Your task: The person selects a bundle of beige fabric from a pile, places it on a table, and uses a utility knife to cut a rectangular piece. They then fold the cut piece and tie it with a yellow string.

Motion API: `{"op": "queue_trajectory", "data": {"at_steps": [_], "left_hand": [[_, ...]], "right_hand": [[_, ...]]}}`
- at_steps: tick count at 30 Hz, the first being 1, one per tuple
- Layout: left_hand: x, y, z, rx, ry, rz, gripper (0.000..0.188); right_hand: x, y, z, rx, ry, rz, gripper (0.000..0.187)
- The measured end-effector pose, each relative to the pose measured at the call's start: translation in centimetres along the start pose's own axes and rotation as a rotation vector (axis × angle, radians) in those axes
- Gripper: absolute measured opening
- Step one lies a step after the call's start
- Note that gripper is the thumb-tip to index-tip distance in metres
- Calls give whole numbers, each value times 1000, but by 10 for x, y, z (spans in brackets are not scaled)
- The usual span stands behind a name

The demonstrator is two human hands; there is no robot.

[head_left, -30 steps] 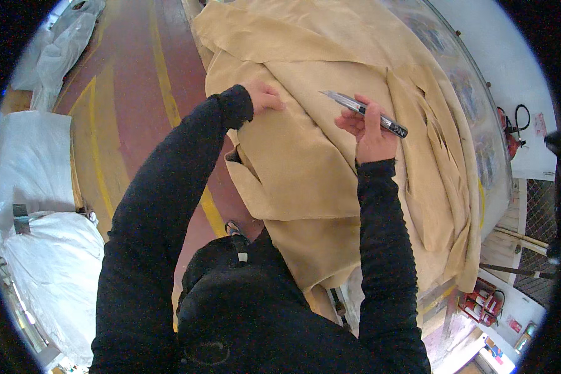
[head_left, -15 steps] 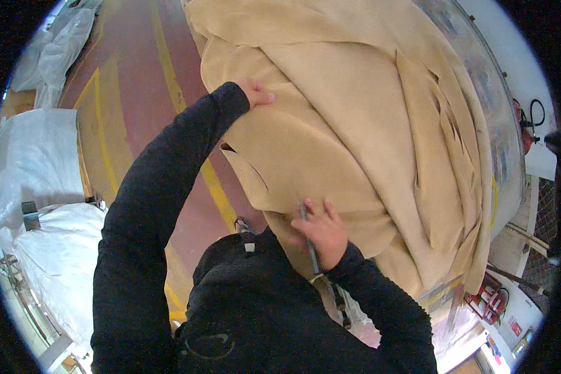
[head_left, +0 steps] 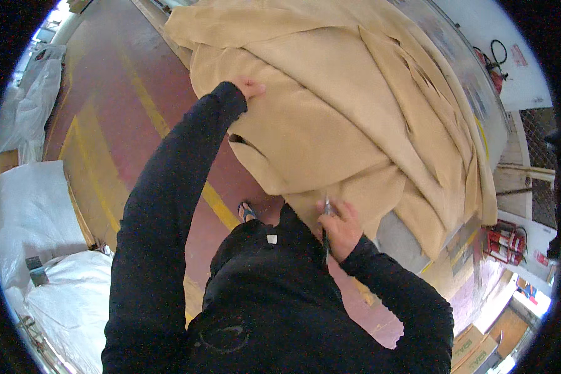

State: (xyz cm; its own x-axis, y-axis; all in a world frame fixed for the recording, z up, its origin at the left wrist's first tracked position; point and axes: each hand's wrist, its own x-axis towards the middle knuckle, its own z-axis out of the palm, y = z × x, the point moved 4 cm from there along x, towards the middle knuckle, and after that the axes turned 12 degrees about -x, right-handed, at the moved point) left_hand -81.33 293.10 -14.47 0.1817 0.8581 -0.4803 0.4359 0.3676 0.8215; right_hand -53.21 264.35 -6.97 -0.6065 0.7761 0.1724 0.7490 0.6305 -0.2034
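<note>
A heap of large tan sheets (head_left: 318, 131), looking like leather hides, lies layered with folds and slits along the edges. My left hand (head_left: 249, 88) is closed at the left edge of the top hide, its fingers partly hidden from view. In front of my body, by the near edge of the heap, my right hand (head_left: 341, 227) is wrapped round a slim tool (head_left: 326, 240) with a silvery upper end and a dark lower part. Its exact kind does not show. A small dark opening (head_left: 237, 138) gapes in the hide's left edge.
Under the heap, a grey surface (head_left: 400, 240) shows at the near right. White-wrapped stacks (head_left: 37, 206) stand on the left, beside a red floor with yellow lines (head_left: 149, 112). Fire extinguishers (head_left: 506, 243) stand by the right wall; cardboard boxes (head_left: 474, 346) lie at the lower right.
The view has shifted, with the heap now reaching further left at the top. My right hand and the tool sit slightly further right. More of the grey surface shows under the near edge.
</note>
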Motion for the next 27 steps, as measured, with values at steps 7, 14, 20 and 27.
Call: {"op": "queue_trajectory", "data": {"at_steps": [7, 14, 20, 27], "left_hand": [[0, 10, -1, -4, 13, 154, 31], [19, -6, -1, -53, -66, 119, 33], [28, 9, 5, 343, -24, 176, 33], [-8, 19, 15, 176, 44, 124, 36]], "right_hand": [[11, 1, 6, 3, -40, 150, 18], [-22, -15, -54, 85, -6, 174, 15], [-27, 2, -29, 62, -216, 146, 17], [36, 48, -74, 681, 93, 348, 24]]}}
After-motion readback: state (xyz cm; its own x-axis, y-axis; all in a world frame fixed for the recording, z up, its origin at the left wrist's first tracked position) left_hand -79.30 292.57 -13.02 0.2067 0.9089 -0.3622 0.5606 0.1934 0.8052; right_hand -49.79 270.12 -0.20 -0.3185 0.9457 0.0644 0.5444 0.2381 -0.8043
